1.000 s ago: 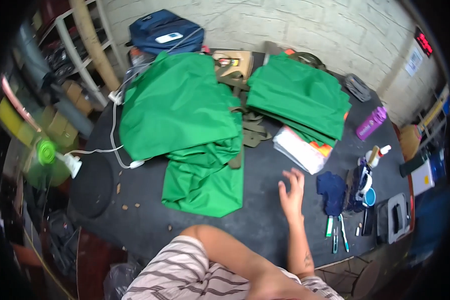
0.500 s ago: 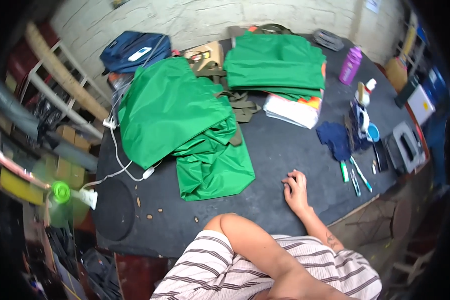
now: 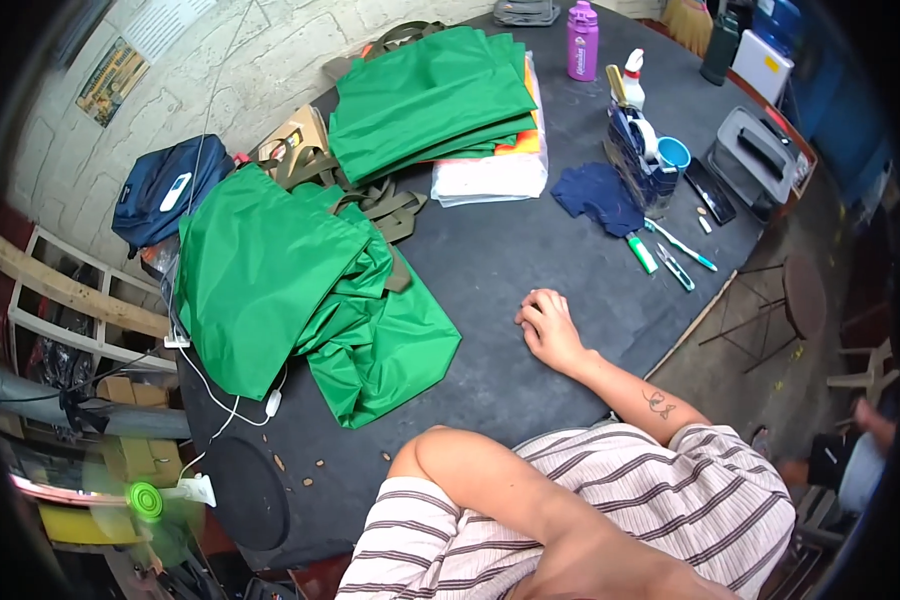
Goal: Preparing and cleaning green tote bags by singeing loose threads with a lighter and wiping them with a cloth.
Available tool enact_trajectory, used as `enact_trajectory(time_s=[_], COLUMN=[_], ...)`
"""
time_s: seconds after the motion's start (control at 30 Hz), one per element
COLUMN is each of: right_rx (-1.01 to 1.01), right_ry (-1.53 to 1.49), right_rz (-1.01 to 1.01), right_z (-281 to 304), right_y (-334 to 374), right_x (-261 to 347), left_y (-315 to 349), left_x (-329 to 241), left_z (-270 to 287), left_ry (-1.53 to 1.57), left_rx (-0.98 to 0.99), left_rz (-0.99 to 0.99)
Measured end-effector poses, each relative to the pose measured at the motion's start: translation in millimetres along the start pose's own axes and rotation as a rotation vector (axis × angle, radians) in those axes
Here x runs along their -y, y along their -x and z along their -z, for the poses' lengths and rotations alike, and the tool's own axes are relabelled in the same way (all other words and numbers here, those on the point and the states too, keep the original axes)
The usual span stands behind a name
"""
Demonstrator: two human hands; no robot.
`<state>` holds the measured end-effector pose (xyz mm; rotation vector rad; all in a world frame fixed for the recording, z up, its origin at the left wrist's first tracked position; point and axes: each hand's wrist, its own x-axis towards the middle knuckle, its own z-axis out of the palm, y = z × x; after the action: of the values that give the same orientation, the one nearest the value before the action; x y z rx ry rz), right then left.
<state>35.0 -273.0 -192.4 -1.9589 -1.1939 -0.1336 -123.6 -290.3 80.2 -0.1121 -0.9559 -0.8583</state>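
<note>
My right hand (image 3: 550, 330) rests palm down on the dark table (image 3: 470, 270), fingers loosely curled, holding nothing. Just left of it lies a spread of green fabric (image 3: 270, 280), crumpled at its near end, with olive straps (image 3: 395, 212) along its far side. My left arm (image 3: 470, 470) is bent, its elbow at the table's near edge and its forearm running back toward me; the left hand is out of view. Beyond my right hand sit a dark blue cloth (image 3: 600, 197), a green-capped marker-like stick (image 3: 641, 254), thread snips (image 3: 675, 268) and a white-and-teal toothbrush-like tool (image 3: 682, 246).
Folded green fabric (image 3: 430, 105) lies on white plastic-wrapped packs (image 3: 490, 180) at the back. A purple bottle (image 3: 582, 42), a white spray bottle (image 3: 631, 82), a dark organizer (image 3: 630, 170) and a grey case (image 3: 755, 160) stand at right. White cord (image 3: 213, 395) and a green fan (image 3: 144, 502) are at left.
My view has turned, so the table's things appear shifted left and tilted. A person's partial figure now shows at the right edge. My right hand stays resting on the table.
</note>
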Motion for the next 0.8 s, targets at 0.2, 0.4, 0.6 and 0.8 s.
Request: enact_trajectory(time_s=[0.2, 0.4, 0.6, 0.8], right_rx=[0.008, 0.008, -0.311, -0.363], right_ry=[-0.005, -0.044, 0.126, 0.703], right_rz=[-0.014, 0.030, -0.132, -0.478], right_z=[0, 0, 72, 143], right_y=[-6, -3, 2, 35], right_x=[-1, 1, -37, -135], left_y=[28, 65, 144, 375], left_x=[-24, -35, -143, -213], left_z=[12, 17, -8, -17], left_ry=[-0.194, -0.610, -2.207, -2.827], left_rx=[0.090, 0.215, -1.173, -2.472], left_rz=[0.176, 0.302, 0.270, 1.229])
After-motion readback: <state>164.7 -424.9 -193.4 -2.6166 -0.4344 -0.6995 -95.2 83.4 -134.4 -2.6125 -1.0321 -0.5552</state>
